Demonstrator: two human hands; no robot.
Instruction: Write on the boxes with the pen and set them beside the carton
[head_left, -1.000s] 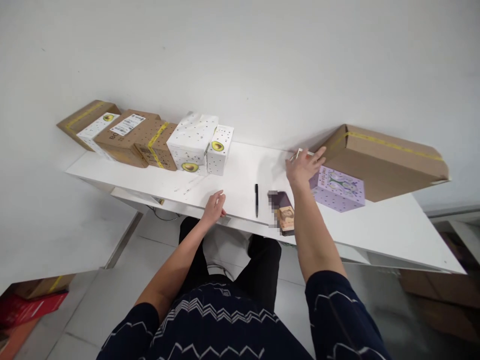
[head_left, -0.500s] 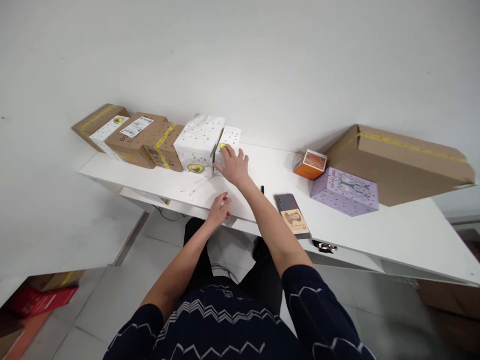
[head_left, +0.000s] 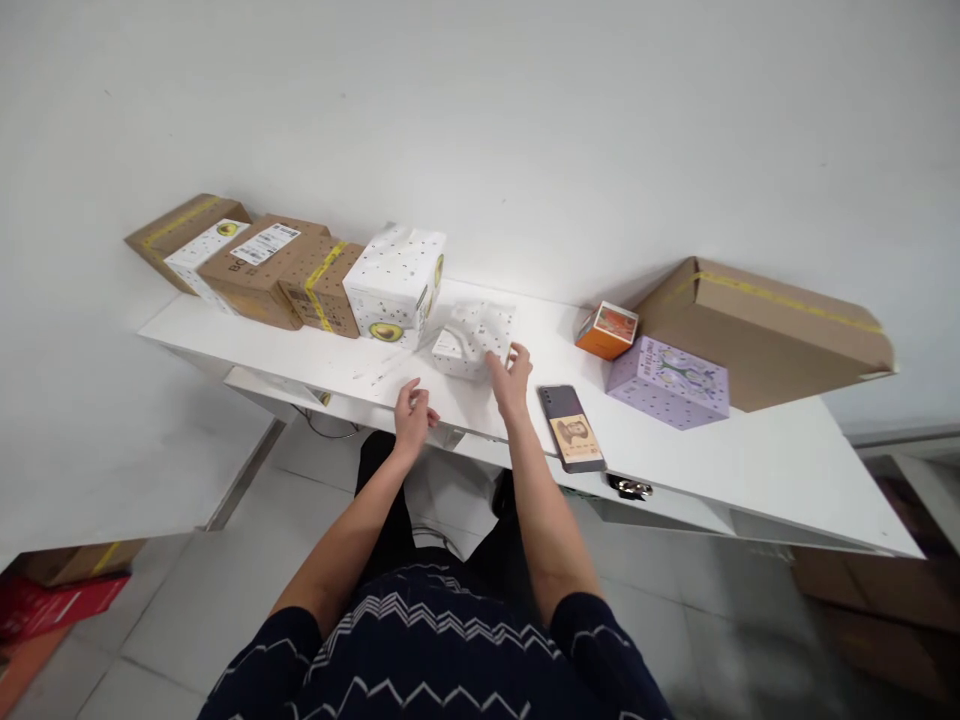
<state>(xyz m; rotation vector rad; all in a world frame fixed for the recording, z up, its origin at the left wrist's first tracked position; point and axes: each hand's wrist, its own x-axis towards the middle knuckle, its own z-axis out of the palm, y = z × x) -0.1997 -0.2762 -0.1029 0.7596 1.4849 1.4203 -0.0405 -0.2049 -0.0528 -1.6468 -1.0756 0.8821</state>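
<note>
A small white dotted box (head_left: pixel 472 340) lies low on the white table (head_left: pixel 645 455), a little blurred. At its right front corner is my right hand (head_left: pixel 511 382), the thumb on the near side and the fingers round the right edge. My left hand (head_left: pixel 412 418) hovers by the table's front edge, in front of that box, its fingers loosely bent and apart with nothing in them. Left of the small box stands a larger white dotted box (head_left: pixel 386 285) with an avocado picture. A dark phone (head_left: pixel 570 428) with a picture on its back lies to the right of my right hand.
Several brown and white boxes (head_left: pixel 255 270) line the wall at the left. On the right are an orange box (head_left: pixel 607 330), a lilac box (head_left: pixel 667 382) and a big brown carton (head_left: pixel 765 335). A shiny metal object (head_left: pixel 628 487) sits at the front edge.
The small white box has moved away from the larger one, towards me and right, and lies lower. My right hand has moved right and nearer with it. The left hand stays near the edge.
</note>
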